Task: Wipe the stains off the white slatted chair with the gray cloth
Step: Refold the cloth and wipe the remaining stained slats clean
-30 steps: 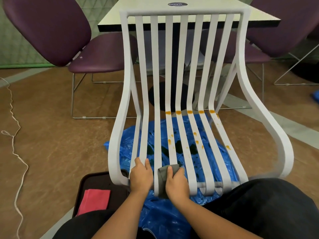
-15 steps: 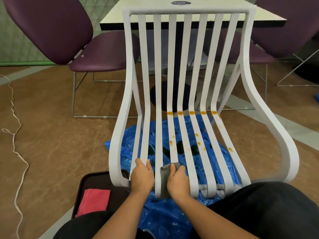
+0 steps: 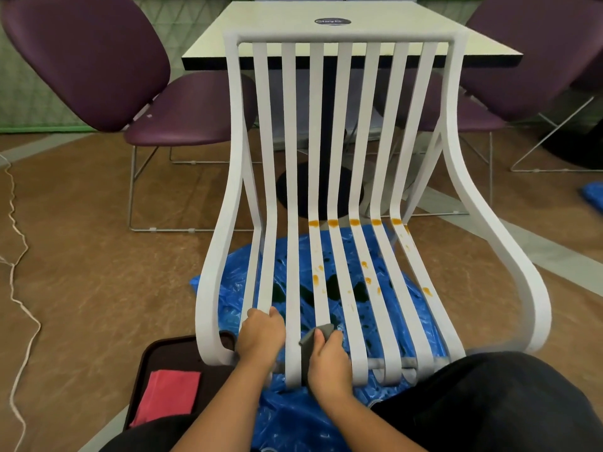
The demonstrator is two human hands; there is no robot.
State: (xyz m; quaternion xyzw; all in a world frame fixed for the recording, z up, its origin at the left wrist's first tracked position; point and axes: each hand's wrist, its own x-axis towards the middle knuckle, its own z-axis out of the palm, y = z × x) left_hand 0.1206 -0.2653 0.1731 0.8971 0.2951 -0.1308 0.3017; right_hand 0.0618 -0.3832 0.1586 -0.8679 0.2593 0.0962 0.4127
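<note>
The white slatted chair (image 3: pixel 225 243) stands right in front of me, facing me. Orange stains (image 3: pixel 354 222) run in a row across the bend of its middle and right slats, and more orange spots (image 3: pixel 316 279) dot the seat slats. My left hand (image 3: pixel 261 334) grips a seat slat near the chair's front left edge. My right hand (image 3: pixel 328 357) presses the gray cloth (image 3: pixel 315 337) onto a middle slat near the front edge, below the spots.
A blue plastic sheet (image 3: pixel 293 415) lies under the chair. A dark tray (image 3: pixel 169 357) with a folded red cloth (image 3: pixel 166 396) sits at my lower left. Purple chairs (image 3: pixel 98 60) and a table (image 3: pixel 342 31) stand behind. A white cord (image 3: pixel 14 265) trails along the left floor.
My view has shifted slightly. Both hands stay at the front of the seat; the right hand with the cloth has hardly moved on the slat.
</note>
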